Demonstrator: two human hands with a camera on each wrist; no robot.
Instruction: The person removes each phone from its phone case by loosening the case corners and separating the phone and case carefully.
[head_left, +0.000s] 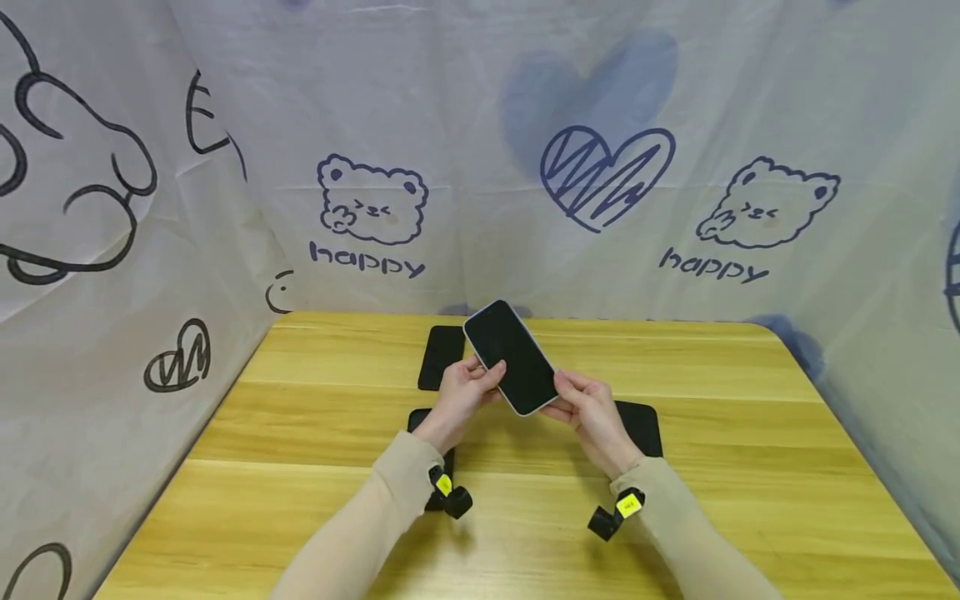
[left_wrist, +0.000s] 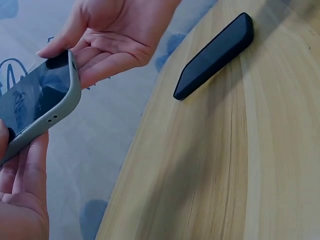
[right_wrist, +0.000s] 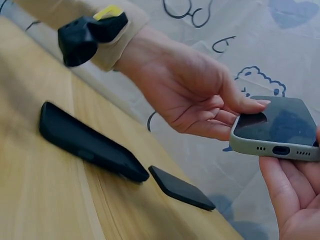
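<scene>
Both hands hold a smartphone [head_left: 512,358] in a pale grey-green case, raised above the table and tilted with its dark screen up. My left hand [head_left: 462,396] grips its left long edge, thumb on the screen and fingers underneath. At the lower right corner my right hand [head_left: 596,417] pinches it between thumb and fingers. The case's bottom edge with its charging-port opening [right_wrist: 281,150] shows in the right wrist view. Below the right hand lies a black phone [left_wrist: 215,57]. A hollow-looking black phone case [right_wrist: 92,142] lies under the left forearm, partly hidden in the head view.
A flat black phone [head_left: 441,358] lies at the back left of the wooden table [head_left: 315,492]. White cloth [head_left: 480,208] with printed hearts and bears hangs behind the table and along its sides. Small black cameras [head_left: 456,502] are strapped to both wrists.
</scene>
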